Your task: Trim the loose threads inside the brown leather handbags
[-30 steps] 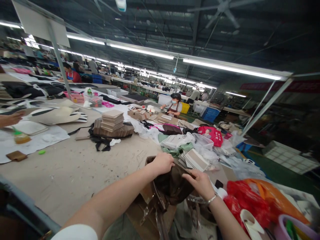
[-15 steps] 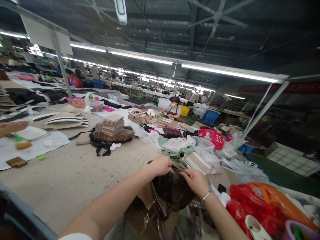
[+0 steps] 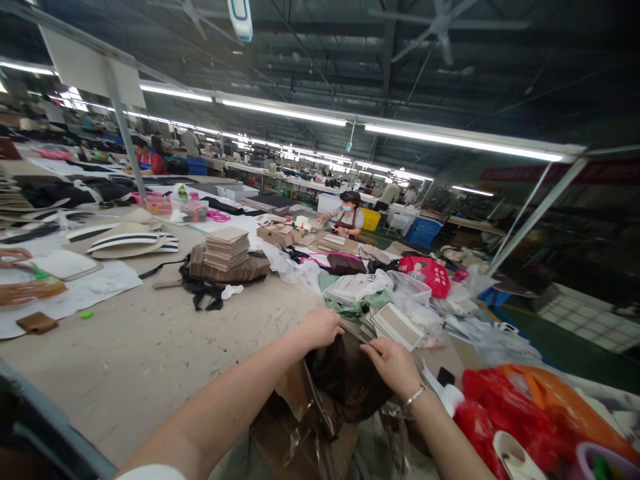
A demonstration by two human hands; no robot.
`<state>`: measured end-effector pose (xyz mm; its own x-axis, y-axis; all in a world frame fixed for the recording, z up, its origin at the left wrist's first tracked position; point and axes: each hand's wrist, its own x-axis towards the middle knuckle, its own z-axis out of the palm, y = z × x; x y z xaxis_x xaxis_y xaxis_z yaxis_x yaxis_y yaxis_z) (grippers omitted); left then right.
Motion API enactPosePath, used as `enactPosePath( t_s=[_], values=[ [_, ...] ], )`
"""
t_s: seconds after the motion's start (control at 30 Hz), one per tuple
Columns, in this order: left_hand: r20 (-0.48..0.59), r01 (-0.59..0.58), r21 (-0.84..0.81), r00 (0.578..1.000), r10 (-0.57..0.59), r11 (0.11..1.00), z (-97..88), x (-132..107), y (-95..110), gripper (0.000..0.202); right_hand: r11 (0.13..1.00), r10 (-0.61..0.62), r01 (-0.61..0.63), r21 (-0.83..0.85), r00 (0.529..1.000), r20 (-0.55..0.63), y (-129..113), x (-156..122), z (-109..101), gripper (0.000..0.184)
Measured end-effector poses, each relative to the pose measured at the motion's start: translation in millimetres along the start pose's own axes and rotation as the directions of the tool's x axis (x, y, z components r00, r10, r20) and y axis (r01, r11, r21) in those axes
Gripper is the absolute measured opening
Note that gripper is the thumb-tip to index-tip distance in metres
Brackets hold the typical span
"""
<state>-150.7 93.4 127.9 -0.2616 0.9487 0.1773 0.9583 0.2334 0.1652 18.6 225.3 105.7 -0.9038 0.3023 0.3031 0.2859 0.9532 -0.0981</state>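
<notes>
My left hand [image 3: 320, 327] and my right hand [image 3: 395, 365] both grip the top edge of a dark brown bag [image 3: 345, 380] that stands at the near edge of the grey work table [image 3: 150, 353]. The fingers of each hand are curled over the bag's rim. Brown leather pieces and clear plastic wrap [image 3: 305, 427] lie under and in front of the bag. A metal bracelet sits on my right wrist. A stack of flat grey-white cards [image 3: 393, 325] lies just beyond my right hand.
A pile of tan cardboard pieces [image 3: 227, 253] sits mid-table, striped cream bag panels [image 3: 125, 241] to the left. Red and orange plastic bags [image 3: 520, 413] crowd the right. A masked person [image 3: 349, 215] works at the table's far end. Another person's blurred hand [image 3: 25, 288] is at the left edge.
The view has tilted up slightly. My hands stay on the bag's rim, drawn a little closer together. The other person's hand at the left has moved down.
</notes>
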Motion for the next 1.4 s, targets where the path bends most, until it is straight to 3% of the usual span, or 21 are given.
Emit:
enactPosePath(
  t_s=[0.73,1.2,1.4],
  values=[
    [-0.030,-0.043,-0.049,0.999,0.042,0.998,-0.3,-9.1,-2.0,0.025,1.000,-0.011,0.011,-0.004,1.000,-0.012,-1.1,1.1,-2.1,0.039],
    [-0.030,0.127,0.029,0.992,-0.126,0.991,7.4,-0.5,11.2,0.027,0.999,0.012,-0.013,-0.044,1.000,-0.021,-6.1,0.3,-3.6,0.040],
    [-0.053,0.121,0.031,0.991,-0.119,0.992,8.1,-1.1,9.9,0.025,0.996,0.040,-0.033,-0.083,0.995,0.091,-8.8,-0.7,-13.5,0.046]
  ],
)
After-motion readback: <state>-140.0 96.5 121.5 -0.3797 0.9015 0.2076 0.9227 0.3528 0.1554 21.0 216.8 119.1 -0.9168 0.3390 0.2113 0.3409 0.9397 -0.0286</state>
